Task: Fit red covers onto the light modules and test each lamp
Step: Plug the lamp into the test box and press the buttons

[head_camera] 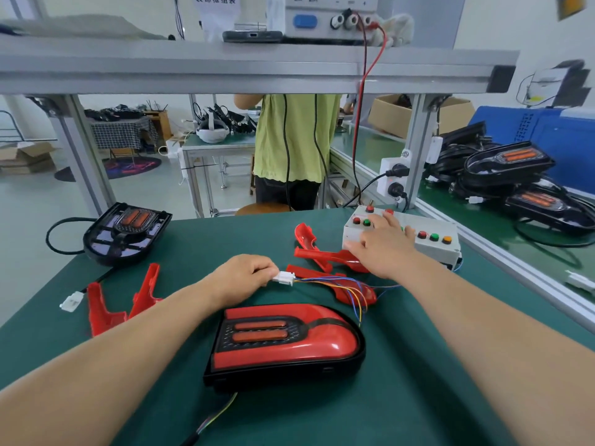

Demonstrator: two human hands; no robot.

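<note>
Green-topped bench (402,365) in front, under an aluminium shelf (225,69) on slanted grey posts (87,156). Beyond, pale green floor (29,201) with a round dark rug (132,165) and flattened cartons (22,157) at left. Against the white far wall (128,99), a table under a checked cloth (119,132). Second bench (222,144) mid-room, a person in a green top (294,136) standing beside it, a wooden stool (264,208) nearer. To the right, a long side bench (370,149) with a cardboard box (399,114) and a blue crate (553,130). Even, soft light throughout.
</note>
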